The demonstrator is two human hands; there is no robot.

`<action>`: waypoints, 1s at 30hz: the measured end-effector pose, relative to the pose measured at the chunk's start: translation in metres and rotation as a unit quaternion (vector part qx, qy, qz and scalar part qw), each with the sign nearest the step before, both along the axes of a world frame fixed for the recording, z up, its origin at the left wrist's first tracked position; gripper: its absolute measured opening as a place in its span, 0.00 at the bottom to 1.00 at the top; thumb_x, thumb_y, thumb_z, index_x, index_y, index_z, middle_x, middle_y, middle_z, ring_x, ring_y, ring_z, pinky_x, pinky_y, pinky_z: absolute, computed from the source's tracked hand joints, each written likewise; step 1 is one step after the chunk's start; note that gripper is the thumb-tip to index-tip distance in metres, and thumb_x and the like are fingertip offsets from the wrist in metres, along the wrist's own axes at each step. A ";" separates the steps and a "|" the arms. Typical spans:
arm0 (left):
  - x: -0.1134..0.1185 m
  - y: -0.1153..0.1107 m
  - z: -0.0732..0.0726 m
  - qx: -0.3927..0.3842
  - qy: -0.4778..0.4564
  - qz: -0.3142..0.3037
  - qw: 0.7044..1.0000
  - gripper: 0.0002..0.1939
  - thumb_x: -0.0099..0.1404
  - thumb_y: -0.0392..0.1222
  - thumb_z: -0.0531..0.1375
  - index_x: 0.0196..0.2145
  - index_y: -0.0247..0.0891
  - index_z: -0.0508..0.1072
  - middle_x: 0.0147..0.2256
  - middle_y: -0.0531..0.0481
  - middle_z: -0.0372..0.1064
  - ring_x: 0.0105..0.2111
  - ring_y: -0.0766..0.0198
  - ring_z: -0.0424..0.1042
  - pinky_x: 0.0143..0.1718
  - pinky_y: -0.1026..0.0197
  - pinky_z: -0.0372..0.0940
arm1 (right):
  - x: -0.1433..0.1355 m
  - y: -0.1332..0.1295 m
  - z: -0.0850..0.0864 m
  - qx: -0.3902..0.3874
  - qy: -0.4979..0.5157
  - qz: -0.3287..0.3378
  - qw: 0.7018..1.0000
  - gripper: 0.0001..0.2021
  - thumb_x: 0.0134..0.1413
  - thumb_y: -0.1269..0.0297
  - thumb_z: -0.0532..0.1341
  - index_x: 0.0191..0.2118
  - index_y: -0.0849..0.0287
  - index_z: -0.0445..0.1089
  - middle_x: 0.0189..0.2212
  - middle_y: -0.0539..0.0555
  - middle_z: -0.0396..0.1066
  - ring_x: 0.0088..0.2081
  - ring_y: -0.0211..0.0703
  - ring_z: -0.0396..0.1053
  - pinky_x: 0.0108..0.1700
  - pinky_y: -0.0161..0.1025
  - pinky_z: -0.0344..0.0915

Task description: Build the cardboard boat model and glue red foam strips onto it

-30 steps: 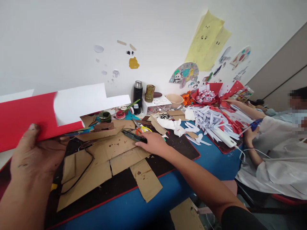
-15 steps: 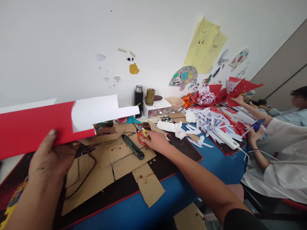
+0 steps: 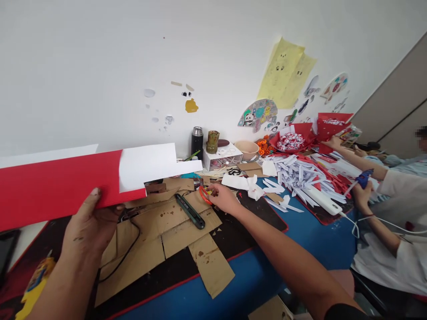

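My left hand (image 3: 90, 226) is closed on large red ridged paper (image 3: 66, 182), thumb on top and fingers under it. White paper (image 3: 148, 162) lies with the red, its narrow strip reaching right. My right hand (image 3: 223, 198) has its fingers closed at the orange handle of scissors (image 3: 204, 194), low over the cardboard; the blades are hard to make out. Just left of that hand, a dark green utility knife (image 3: 190, 212) rests slantwise on the brown cardboard (image 3: 133, 249).
A yellow glue gun (image 3: 36, 284) is at lower left. Along the wall stand a black flask (image 3: 197, 141), a white box (image 3: 222, 156) and a bowl (image 3: 247, 150). White paper strips (image 3: 296, 178) are heaped at right, where a co-worker holds a blue glue gun (image 3: 363, 178) and a red bouquet (image 3: 333, 129).
The view has shifted slightly. My right hand's fingers have drawn together at the scissors' handle. My left hand still holds the red paper. The co-worker's bouquet has turned more upright.
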State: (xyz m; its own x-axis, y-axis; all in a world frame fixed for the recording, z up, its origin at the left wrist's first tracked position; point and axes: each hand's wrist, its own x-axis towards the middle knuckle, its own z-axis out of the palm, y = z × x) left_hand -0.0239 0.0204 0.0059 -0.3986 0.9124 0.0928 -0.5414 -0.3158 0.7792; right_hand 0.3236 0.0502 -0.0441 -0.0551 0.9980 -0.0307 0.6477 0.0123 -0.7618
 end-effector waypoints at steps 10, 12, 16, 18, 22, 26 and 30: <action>0.003 -0.001 0.004 -0.001 -0.020 0.018 1.000 0.20 0.50 0.44 0.81 0.38 0.45 0.81 0.48 0.49 0.85 0.38 0.60 0.77 0.22 0.66 0.65 | 0.017 -0.033 0.016 -0.043 0.458 0.004 0.888 0.31 0.50 0.49 0.77 0.57 0.54 0.73 0.29 0.44 0.68 0.20 0.27 0.43 0.23 0.31 0.41; 0.003 -0.001 0.003 0.000 -0.020 0.016 1.000 0.19 0.51 0.45 0.82 0.37 0.46 0.81 0.49 0.51 0.85 0.41 0.59 0.77 0.23 0.67 0.66 | 0.013 -0.044 0.016 -0.060 0.541 0.016 0.838 0.30 0.50 0.53 0.78 0.57 0.52 0.73 0.31 0.45 0.71 0.20 0.26 0.42 0.23 0.30 0.38; 0.004 0.000 0.003 0.008 -0.004 0.017 1.000 0.18 0.50 0.46 0.82 0.36 0.48 0.81 0.48 0.52 0.85 0.43 0.58 0.77 0.22 0.69 0.66 | -0.011 -0.056 0.011 -0.149 0.597 0.066 0.785 0.24 0.48 0.55 0.78 0.48 0.55 0.73 0.29 0.46 0.71 0.20 0.27 0.43 0.22 0.29 0.35; 0.003 0.000 0.002 0.010 0.001 0.016 1.000 0.18 0.48 0.47 0.82 0.34 0.48 0.81 0.49 0.53 0.84 0.42 0.59 0.76 0.22 0.69 0.67 | -0.023 -0.057 0.010 -0.191 0.600 0.099 0.770 0.23 0.47 0.56 0.78 0.46 0.56 0.72 0.29 0.46 0.70 0.20 0.27 0.46 0.21 0.29 0.37; -0.001 0.001 -0.002 0.002 -0.007 0.013 1.000 0.20 0.45 0.48 0.84 0.31 0.47 0.80 0.50 0.53 0.84 0.38 0.60 0.75 0.20 0.68 0.68 | -0.035 -0.060 0.010 -0.171 0.598 0.148 0.769 0.25 0.47 0.52 0.80 0.45 0.56 0.73 0.28 0.48 0.72 0.22 0.32 0.60 0.20 0.29 0.46; -0.001 0.000 -0.002 -0.001 -0.001 0.006 1.000 0.18 0.49 0.48 0.83 0.32 0.48 0.80 0.50 0.53 0.84 0.39 0.60 0.75 0.21 0.68 0.69 | -0.037 -0.062 0.007 -0.175 0.577 0.167 0.780 0.29 0.52 0.39 0.78 0.45 0.58 0.74 0.30 0.51 0.76 0.24 0.37 0.70 0.23 0.31 0.59; 0.003 0.000 0.003 -0.001 -0.006 0.024 1.000 0.20 0.47 0.46 0.82 0.35 0.45 0.80 0.49 0.54 0.84 0.37 0.62 0.73 0.20 0.69 0.66 | -0.045 -0.060 0.002 -0.177 0.538 0.198 0.800 0.38 0.53 0.35 0.78 0.58 0.59 0.73 0.36 0.56 0.82 0.25 0.42 0.77 0.25 0.33 0.65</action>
State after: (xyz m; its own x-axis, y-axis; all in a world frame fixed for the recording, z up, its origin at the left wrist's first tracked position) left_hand -0.0210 0.0200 0.0086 -0.4425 0.8927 0.0855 -0.5348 -0.3393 0.7739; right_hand 0.2787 -0.0098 -0.0426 -0.5498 0.8347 -0.0304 -0.3866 -0.2865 -0.8766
